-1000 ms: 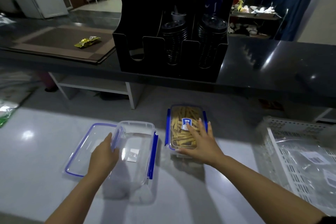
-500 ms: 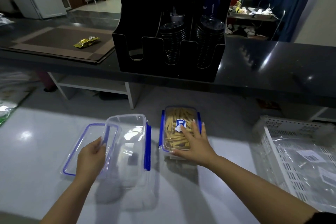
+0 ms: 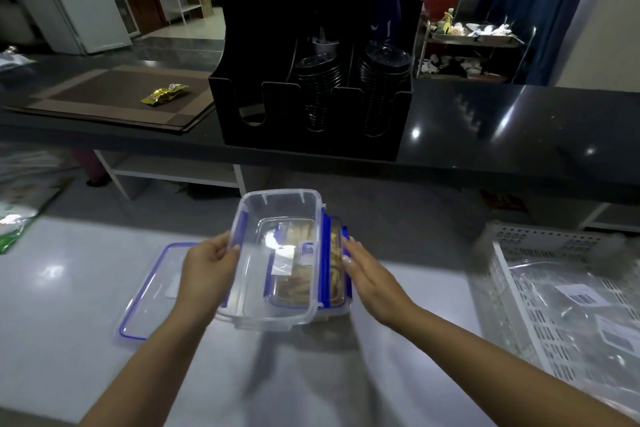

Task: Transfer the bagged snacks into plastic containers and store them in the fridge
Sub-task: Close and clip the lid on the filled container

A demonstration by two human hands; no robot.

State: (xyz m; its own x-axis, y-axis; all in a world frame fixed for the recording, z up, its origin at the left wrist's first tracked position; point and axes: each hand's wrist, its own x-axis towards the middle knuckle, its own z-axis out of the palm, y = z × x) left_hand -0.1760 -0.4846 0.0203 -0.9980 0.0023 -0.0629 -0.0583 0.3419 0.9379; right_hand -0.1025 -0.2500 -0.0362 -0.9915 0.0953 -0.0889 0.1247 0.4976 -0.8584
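The left hand (image 3: 207, 274) gripped the empty container (image 3: 277, 253) by its left long wall, fingers curled over the rim and thumb on the outside. The container was held above the table (image 3: 69, 288), overlapping the filled container (image 3: 337, 274) of snack sticks, which stood closed on the table directly beneath and slightly to the right. Whether the two containers touched could not be told. Both long axes ran away from the person, nearly parallel.

The right hand (image 3: 370, 281) lay flat against the right side of the filled container — fingers straight and pressed together, gripping nothing. This hand was nearer the filled container; the left hand alone carried the empty one.

The loose lid (image 3: 152, 291) lay flat on the table to the left, partly under the left wrist. A white basket (image 3: 519, 288) holding clear bags stood well apart on the right.

Judgement: stacking appeared to be in hand — the empty container needed to shift right to align over the filled one.
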